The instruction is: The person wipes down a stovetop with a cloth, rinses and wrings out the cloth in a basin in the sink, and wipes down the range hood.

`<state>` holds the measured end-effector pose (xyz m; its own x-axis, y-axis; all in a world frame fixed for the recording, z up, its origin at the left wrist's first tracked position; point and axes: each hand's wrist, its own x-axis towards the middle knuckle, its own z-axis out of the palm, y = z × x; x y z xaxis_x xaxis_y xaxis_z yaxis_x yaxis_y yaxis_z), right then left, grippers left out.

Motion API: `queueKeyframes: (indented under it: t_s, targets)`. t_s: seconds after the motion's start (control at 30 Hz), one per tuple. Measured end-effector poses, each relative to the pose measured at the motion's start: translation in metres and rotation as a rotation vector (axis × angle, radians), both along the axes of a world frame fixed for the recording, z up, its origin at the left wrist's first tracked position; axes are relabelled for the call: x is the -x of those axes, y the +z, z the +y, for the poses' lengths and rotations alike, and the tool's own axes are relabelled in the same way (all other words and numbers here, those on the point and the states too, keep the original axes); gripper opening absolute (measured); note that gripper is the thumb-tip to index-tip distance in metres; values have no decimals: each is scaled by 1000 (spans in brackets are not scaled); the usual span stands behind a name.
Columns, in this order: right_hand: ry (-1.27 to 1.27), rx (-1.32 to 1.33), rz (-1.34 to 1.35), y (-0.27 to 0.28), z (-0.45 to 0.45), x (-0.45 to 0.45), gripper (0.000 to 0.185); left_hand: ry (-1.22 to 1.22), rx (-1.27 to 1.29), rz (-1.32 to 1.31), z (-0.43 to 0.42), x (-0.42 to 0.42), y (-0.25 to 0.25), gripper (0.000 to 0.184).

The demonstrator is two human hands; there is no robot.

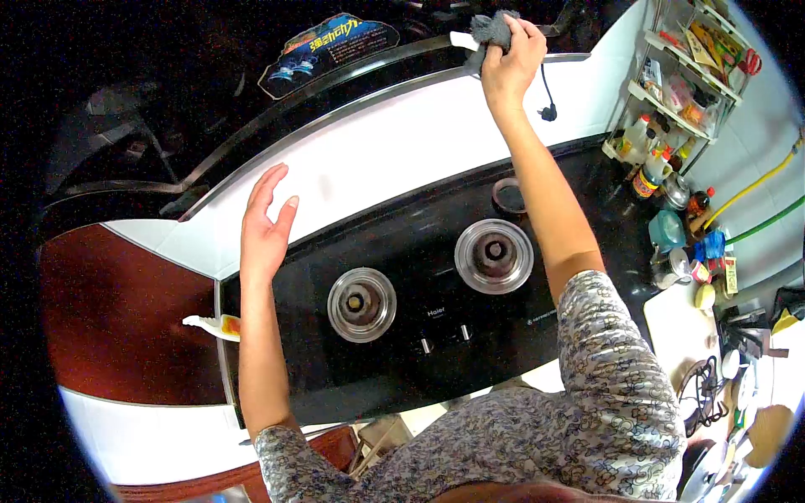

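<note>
My right hand (513, 74) is raised at the lower edge of the black range hood (436, 52), its fingers closed around a bunched, fluffy dark grey cloth (493, 32). The cloth presses against the metal rim, and a small white piece (462, 40) shows beside it; I cannot tell what that is. My left hand (267, 230) is held up over the left end of the black gas stove (411, 352), fingers apart and holding nothing. Below and between my arms are two round burners, the left burner (361, 304) and the right burner (494, 256).
A dark ring (509, 196) lies behind the right burner. A black plug (547, 112) hangs on its cord by the white wall. To the right stand a rack (662, 105), bottles (650, 174) and a cutting board (683, 323). A white and orange bottle (214, 325) is at the left.
</note>
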<state>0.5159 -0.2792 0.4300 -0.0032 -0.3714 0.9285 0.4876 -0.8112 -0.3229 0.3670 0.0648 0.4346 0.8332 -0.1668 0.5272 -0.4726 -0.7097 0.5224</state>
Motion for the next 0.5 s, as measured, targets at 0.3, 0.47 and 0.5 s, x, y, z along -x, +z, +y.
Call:
queueKeyframes:
  t_s: [0.3, 0.47, 0.5]
  targets:
    - [-313, 246, 228, -12, 7, -11, 41, -16, 136, 213, 7, 14, -37, 37]
    - [-71, 318, 336, -11, 91, 4, 36, -92, 302, 291, -8, 5, -46, 34]
    - [-71, 368, 369, -12, 109, 9, 39, -100, 311, 304, -13, 3, -46, 33]
